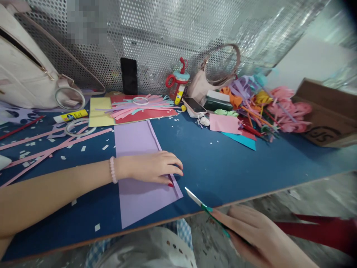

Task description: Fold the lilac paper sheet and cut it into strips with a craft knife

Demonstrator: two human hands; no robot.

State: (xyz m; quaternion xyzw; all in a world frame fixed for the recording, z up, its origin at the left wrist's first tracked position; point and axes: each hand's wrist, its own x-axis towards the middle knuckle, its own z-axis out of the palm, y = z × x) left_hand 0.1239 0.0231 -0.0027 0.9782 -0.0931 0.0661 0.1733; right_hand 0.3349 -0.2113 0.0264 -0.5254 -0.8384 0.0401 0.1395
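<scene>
My left hand (152, 167) lies on a long lilac paper sheet (136, 149) on the blue table (223, 167), fingers curled and pressing its right edge where a thin strip is partly cut. My right hand (256, 234) hovers off the table's front edge, closed around green-handled scissors (199, 203) whose blade tip points at the sheet's lower right corner. A bead bracelet (112, 169) is on my left wrist.
Pink paper strips (50, 147), a glue stick (71, 116), tape rings and a pale bag (25, 74) lie at left. Red and yellow sheets with cuttings, a phone (193, 106), a handbag (209, 82), paper flowers (279, 108) and a cardboard box (329, 115) are behind.
</scene>
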